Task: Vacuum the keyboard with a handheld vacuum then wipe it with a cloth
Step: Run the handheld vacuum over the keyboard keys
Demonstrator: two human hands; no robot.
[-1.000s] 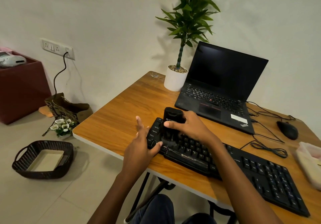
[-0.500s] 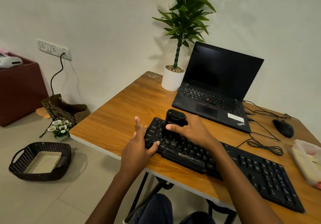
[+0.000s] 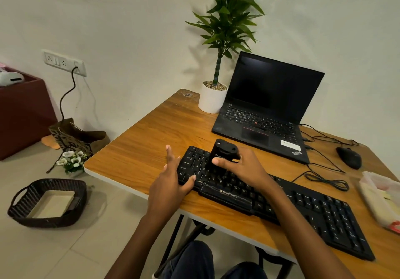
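Observation:
A long black keyboard [image 3: 307,211] lies slantwise across the near part of the wooden table [image 3: 142,157]. My right hand [image 3: 244,170] grips a small black handheld vacuum [image 3: 223,155], held upright with its nozzle down on the keys at the keyboard's left part. My left hand [image 3: 171,183] rests against the keyboard's left end, thumb on the front corner, fingers spread and pointing upward. A pale cloth in a clear bag [image 3: 383,200] lies at the table's right edge.
An open black laptop [image 3: 266,109] and a white potted plant [image 3: 213,99] stand behind the keyboard. A black mouse [image 3: 349,157] and loose cables [image 3: 326,181] lie at the right. On the floor to the left sit a woven basket [image 3: 47,203] and a paper bag [image 3: 75,138].
The vacuum and my right hand have shifted slightly rightward along the keys. My left hand stays at the keyboard's left end. The view has tilted a little.

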